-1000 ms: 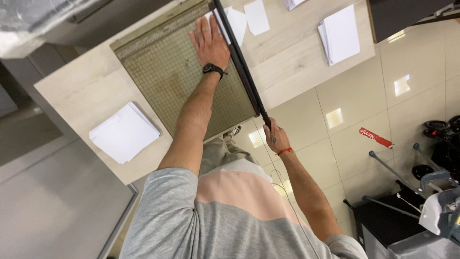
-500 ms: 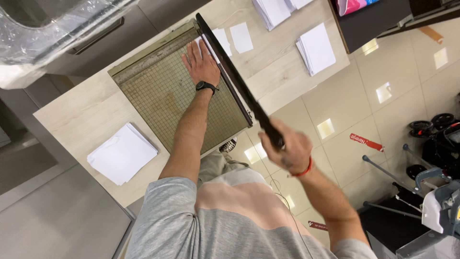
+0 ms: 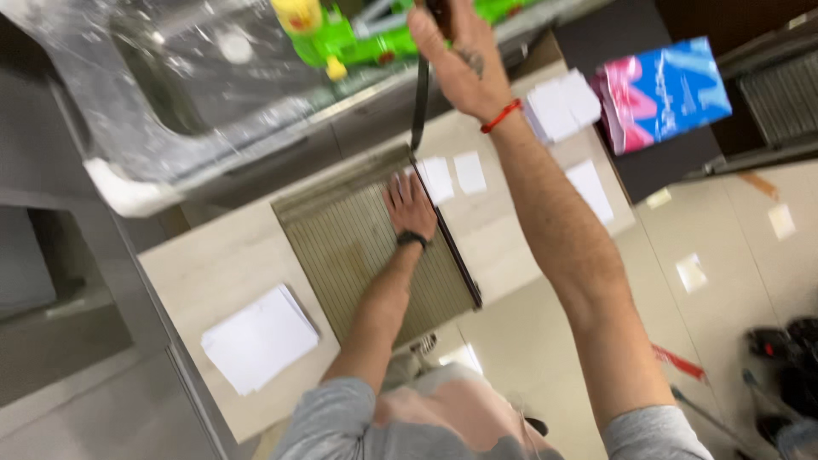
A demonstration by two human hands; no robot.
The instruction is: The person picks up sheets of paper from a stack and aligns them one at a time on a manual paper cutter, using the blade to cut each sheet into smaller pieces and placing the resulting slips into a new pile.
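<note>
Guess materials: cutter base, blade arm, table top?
Cutter base: olive-green board with a printed grid, matte; plastic or coated board, can't tell which. Blade arm, raised in the right hand: dark, thin and straight, probably metal. Table top: pale beige with faint grain, looks like laminate.

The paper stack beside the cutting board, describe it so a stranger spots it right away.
On the pale wooden table lies an olive-green gridded cutting board, the left hand flat on it. On the board's side away from its blade, near the table's edge, sits a thick stack of large white sheets, far bigger than the small cut slips.
</note>
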